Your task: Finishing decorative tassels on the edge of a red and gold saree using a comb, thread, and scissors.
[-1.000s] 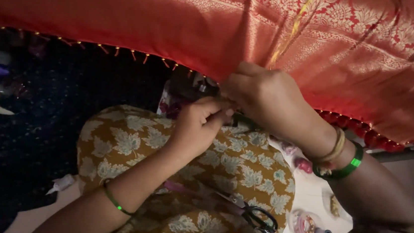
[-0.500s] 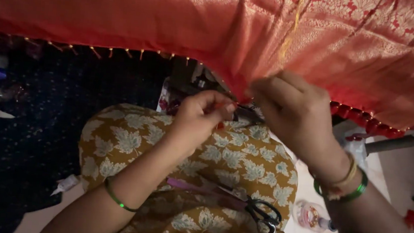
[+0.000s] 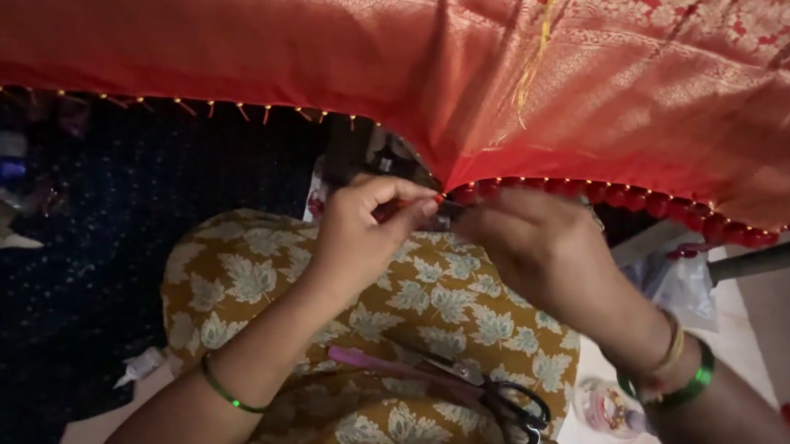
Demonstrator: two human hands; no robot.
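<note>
Both hands are pinching the beaded lower hem of the orange-red woven silk cloth point(image 3: 410, 52): the left hand point(image 3: 365, 234) is gripping it between thumb and fingertips, the right hand point(image 3: 531, 248) is clenching the hem just beside; black-handled scissors point(image 3: 503, 408) are lying below on the lap
</note>
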